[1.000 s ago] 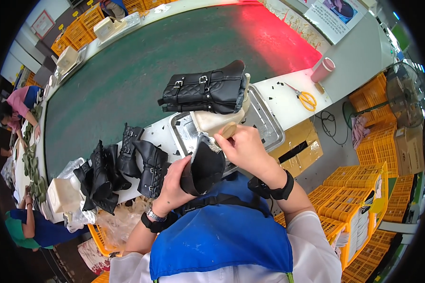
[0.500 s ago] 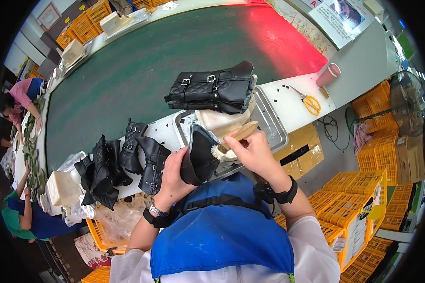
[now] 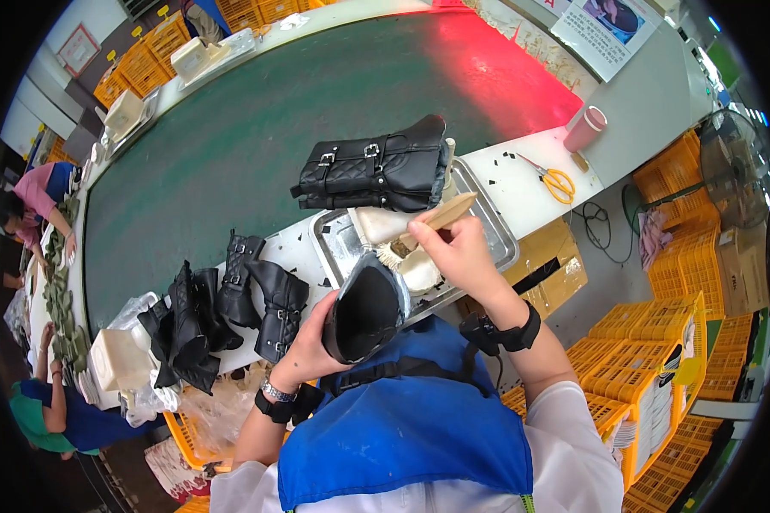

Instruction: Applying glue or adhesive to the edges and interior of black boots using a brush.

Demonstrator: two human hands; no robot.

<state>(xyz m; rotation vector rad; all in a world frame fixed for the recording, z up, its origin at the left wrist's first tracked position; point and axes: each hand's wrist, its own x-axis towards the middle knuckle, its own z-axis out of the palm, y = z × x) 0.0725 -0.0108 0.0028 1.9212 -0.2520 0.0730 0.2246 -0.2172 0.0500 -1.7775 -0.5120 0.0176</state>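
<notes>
A black boot upper (image 3: pixel 367 313) with a bluish-grey edge round its opening is gripped by my left hand (image 3: pixel 310 344). Closed round a wooden-handled brush (image 3: pixel 439 217), my right hand (image 3: pixel 459 256) holds the pale bristles at the rim of that opening. Behind them a cream plastic container (image 3: pixel 382 224) stands in a metal tray (image 3: pixel 512 250). More black buckled boot uppers (image 3: pixel 372 164) lie stacked beyond the container. Left of my left hand are several other black boot uppers (image 3: pixel 275 309).
A green conveyor belt (image 3: pixel 231 171) runs past the white table edge. Orange-handled scissors (image 3: pixel 558 184) and a pink cup (image 3: pixel 586 128) sit at right. Yellow crates (image 3: pixel 633 359) stand by my right side. Two people (image 3: pixel 38 205) work at far left; a fan (image 3: pixel 731 167) stands far right.
The boot upper in my left hand has turned so its opening shows more. The brush has moved slightly up along the rim.
</notes>
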